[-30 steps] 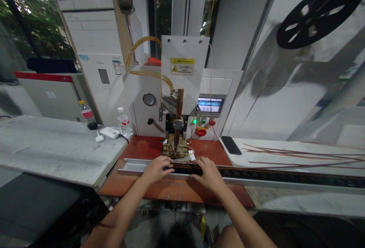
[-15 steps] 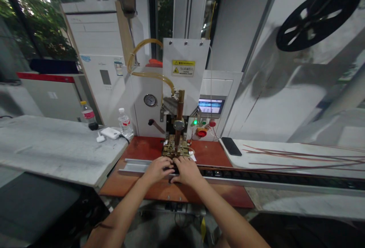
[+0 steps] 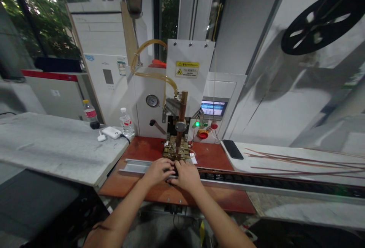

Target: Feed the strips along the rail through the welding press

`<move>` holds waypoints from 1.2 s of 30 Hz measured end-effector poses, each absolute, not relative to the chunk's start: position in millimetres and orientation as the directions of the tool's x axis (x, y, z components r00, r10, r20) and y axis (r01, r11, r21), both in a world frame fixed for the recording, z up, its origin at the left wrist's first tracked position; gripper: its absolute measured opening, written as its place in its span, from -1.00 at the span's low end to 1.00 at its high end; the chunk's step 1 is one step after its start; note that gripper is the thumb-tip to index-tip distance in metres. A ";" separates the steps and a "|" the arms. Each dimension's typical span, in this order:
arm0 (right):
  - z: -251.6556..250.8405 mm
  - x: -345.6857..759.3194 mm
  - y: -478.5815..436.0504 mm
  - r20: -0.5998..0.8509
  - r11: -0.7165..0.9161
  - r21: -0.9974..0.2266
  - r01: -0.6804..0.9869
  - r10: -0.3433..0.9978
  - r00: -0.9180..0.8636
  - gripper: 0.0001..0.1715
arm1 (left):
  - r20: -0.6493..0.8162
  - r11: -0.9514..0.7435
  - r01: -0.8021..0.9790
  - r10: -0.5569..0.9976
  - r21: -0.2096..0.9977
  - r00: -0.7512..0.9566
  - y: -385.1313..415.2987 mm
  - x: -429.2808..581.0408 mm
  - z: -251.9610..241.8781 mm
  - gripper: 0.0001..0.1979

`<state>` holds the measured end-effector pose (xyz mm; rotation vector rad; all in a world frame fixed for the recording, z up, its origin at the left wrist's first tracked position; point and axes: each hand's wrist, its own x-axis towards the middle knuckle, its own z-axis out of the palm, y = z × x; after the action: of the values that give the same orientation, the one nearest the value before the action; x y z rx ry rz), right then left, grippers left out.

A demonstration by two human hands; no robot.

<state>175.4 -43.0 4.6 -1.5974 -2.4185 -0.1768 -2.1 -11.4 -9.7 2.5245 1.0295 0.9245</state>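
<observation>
Now, at lower centre, we see the metal rail (image 3: 137,166), our left hand (image 3: 157,172) and, just beside, our right hand (image 3: 186,174), fingers curled; whether they clamp anything, we cannot tell. If the copper-coloured rod (image 3: 183,105) above descended, fingers could be pinched.

Metal channel (image 3: 137,166) partly hidden by hands (image 3: 186,174), thin rods (image 3: 281,158) cut off at right, screen (image 3: 213,108) text illegible

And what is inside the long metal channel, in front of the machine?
A dark ribbed strip shows along the right part of the channel; its left end shows bare metal. Between these, the left hand and right hand cover most of it.
</observation>
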 end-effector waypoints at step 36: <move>3.0 177.9 -35.5 0.228 0.435 -0.074 0.897 0.883 -0.410 0.06 | 0.366 -0.361 0.925 0.882 0.119 0.297 -20.9 44.8 -8.0 -0.62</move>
<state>177.9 -35.5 3.0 -1.5537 -2.4562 -0.0876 44.8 -20.9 -8.0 2.6203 1.8336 0.6122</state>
